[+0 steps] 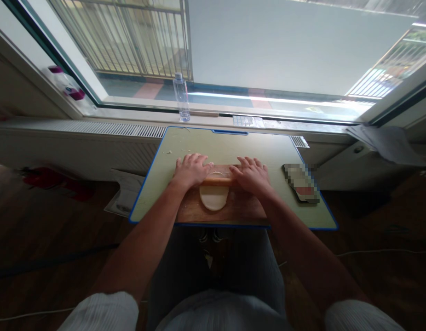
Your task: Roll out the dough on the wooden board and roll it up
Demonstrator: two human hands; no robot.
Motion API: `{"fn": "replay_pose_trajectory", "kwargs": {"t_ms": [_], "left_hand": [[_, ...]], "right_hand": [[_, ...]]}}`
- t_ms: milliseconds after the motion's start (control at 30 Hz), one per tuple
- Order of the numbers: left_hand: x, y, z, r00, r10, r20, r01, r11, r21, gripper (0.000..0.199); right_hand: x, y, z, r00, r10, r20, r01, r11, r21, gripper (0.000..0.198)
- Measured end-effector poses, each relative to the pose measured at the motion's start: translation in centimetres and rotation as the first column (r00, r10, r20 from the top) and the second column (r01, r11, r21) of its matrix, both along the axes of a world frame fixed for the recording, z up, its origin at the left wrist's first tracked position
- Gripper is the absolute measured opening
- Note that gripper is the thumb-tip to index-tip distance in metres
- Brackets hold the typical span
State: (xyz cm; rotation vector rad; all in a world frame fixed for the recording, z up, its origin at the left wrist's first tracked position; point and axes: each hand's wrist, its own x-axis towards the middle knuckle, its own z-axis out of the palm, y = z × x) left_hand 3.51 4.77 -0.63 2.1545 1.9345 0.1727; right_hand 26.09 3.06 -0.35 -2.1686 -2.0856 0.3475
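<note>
A wooden rolling pin [218, 182] lies crosswise over a round, flat sheet of pale dough [214, 198]. The dough sits on a brown wooden board [247, 204], with most of it showing on the near side of the pin and a thin rim beyond. On the pin's left end rests my left hand [192, 170], palm down and open, fingers stretched forward past the pin. My right hand [251, 174] lies likewise over the right end, its fingers open and spread. Both palms cover the pin's ends.
Under the board is a pale green table [268, 149] with a blue edge. A phone [301, 183] lies at its right side, and dough crumbs [169, 152] dot the far left. A clear bottle [181, 99] stands on the windowsill. Left on the floor is a red fire extinguisher [63, 181].
</note>
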Motion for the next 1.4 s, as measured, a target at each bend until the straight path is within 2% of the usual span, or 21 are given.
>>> {"fn": "replay_pose_trajectory", "kwargs": {"t_ms": [200, 533, 667, 900, 1000, 1167, 1400], "left_hand": [[0.2, -1.9, -0.1, 1.0, -0.011, -0.015, 0.012, 0.998, 0.058, 0.062], [0.8, -5.0, 0.4, 0.998, 0.018, -0.068, -0.012, 0.996, 0.084, 0.056], [1.0, -5.7, 0.3, 0.997, 0.02, -0.079, -0.012, 0.994, 0.11, 0.056], [0.4, -3.6, 1.5, 0.997, 0.032, -0.068, -0.029, 0.999, 0.041, 0.065], [0.1, -2.5, 1.4, 0.997, 0.076, -0.005, -0.076, 0.996, 0.053, 0.066], [0.1, -1.6, 0.3, 0.995, 0.094, 0.025, -0.096, 0.992, 0.077, 0.059], [0.5, 0.3, 0.3, 0.993, 0.116, -0.001, -0.115, 0.986, 0.123, 0.053]], "right_hand": [[-0.1, -1.9, -0.2, 0.997, 0.039, 0.066, -0.042, 0.998, 0.047, 0.069], [0.0, -4.9, -0.9, 0.99, 0.065, 0.124, -0.085, 0.983, 0.164, 0.062], [0.1, -5.1, -0.6, 0.993, 0.07, 0.094, -0.083, 0.985, 0.149, 0.064], [-0.5, -2.7, 1.3, 0.997, 0.075, 0.034, -0.078, 0.99, 0.115, 0.071], [-0.9, -2.3, 0.9, 0.996, 0.086, 0.016, -0.087, 0.99, 0.114, 0.071], [-0.9, -2.1, -0.4, 0.997, 0.081, 0.02, -0.083, 0.991, 0.107, 0.073], [-0.8, 0.2, -0.3, 0.997, 0.062, -0.052, -0.058, 0.996, 0.063, 0.071]]}}
